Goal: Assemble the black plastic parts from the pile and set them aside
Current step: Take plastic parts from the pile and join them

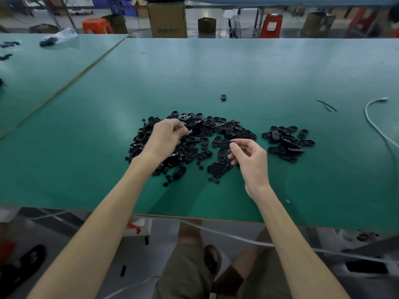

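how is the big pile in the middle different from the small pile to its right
The big pile holds far more pieces and spreads wider than the small pile. The big pile mixes oval parts with small round ones; the small pile shows only ovals. Both are black plastic on the green table.

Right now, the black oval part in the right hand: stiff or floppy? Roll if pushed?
Probably stiff: the oval part juts straight out, pinched at one end by the right hand. Likely light, held by fingertips alone. Flat, so it should slide, not roll.
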